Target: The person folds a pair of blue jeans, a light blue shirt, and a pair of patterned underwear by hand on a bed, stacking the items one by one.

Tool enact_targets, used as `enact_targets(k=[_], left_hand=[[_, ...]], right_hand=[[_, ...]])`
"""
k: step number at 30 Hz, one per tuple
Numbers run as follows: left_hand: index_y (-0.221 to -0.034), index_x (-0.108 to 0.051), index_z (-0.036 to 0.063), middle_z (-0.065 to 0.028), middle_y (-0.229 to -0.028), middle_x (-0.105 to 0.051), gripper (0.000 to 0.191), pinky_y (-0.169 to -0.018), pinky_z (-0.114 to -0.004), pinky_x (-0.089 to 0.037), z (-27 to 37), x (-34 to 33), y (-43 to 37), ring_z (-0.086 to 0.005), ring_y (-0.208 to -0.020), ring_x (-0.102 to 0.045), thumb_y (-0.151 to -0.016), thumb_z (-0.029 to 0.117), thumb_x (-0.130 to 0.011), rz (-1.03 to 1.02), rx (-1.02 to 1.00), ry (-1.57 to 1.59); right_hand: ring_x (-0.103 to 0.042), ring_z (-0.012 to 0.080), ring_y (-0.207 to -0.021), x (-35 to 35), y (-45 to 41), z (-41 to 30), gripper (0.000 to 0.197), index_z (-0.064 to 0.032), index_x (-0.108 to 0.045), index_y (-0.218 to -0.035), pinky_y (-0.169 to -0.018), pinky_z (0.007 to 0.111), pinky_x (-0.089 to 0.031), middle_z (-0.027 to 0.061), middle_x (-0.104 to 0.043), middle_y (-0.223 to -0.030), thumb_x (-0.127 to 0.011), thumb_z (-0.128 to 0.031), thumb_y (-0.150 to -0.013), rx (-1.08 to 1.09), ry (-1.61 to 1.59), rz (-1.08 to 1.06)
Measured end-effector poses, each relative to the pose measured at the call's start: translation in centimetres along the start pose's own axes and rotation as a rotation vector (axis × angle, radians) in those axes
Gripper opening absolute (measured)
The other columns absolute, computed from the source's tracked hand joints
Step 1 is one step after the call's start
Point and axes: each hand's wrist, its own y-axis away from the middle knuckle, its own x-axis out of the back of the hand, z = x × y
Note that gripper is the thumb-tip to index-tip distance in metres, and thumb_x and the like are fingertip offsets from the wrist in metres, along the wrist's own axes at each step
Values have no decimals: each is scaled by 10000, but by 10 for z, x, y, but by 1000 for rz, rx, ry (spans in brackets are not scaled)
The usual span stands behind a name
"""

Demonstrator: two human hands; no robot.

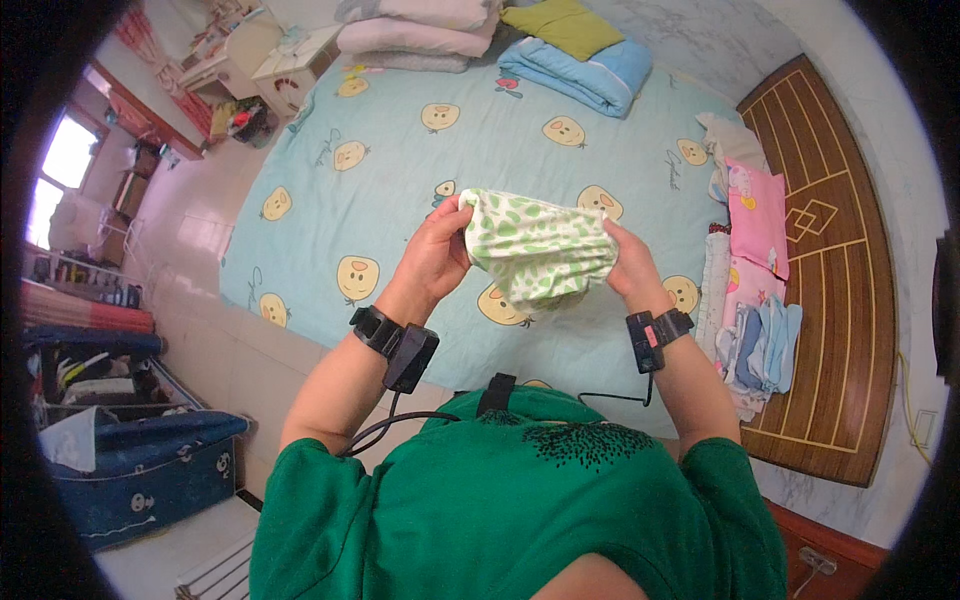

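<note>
Between my two hands a white cloth garment with green spots (536,244) is stretched out above the bed. My left hand (439,251) grips its left end, the thumb on top at the corner. Its right end is pinched in my right hand (630,259), also thumb uppermost. The lower middle of the cloth hangs loose and bunched. Below it lies a light blue bed sheet (420,172) printed with yellow chick faces. What kind of garment it is, I cannot tell.
Folded quilts (420,37) and a blue quilt (574,75) under a green cloth lie at the bed's far edge. A pink pillow (756,217) and folded clothes (761,345) line the right side. A blue fabric storage box (150,480) stands at lower left.
</note>
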Motion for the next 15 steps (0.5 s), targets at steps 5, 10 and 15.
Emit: enact_targets(k=[5, 10, 15], left_hand=[[-1051, -440, 24, -77, -1050, -523, 206, -835, -296, -434, 3, -17, -7, -165, -964, -524, -863, 102, -405, -7, 0, 29], [-1046, -441, 37, -60, -1007, -528, 198, -811, -293, -441, 2, -28, -25, -156, -916, -533, -860, 101, -414, -156, -18, 61], [-1103, -423, 90, -36, -1034, -506, 258, -835, -321, -403, 26, 6, -35, -155, -966, -485, -852, 142, -453, -39, -132, -115]], right_hand=[[-459, 187, -1045, -11, 3, -15, 380, -24, -402, -1172, -915, 328, -344, 72, -488, -1131, -500, -151, -828, 241, 154, -247], [-470, 146, -1017, -5, 9, 36, 434, -30, -402, -1187, -881, 277, -360, 49, -498, -1125, -539, -131, -788, -55, 639, -228], [-458, 164, -1068, -17, 17, 34, 484, -35, -332, -1244, -902, 308, -372, 74, -457, -1184, -505, -61, -793, -153, 308, -295]])
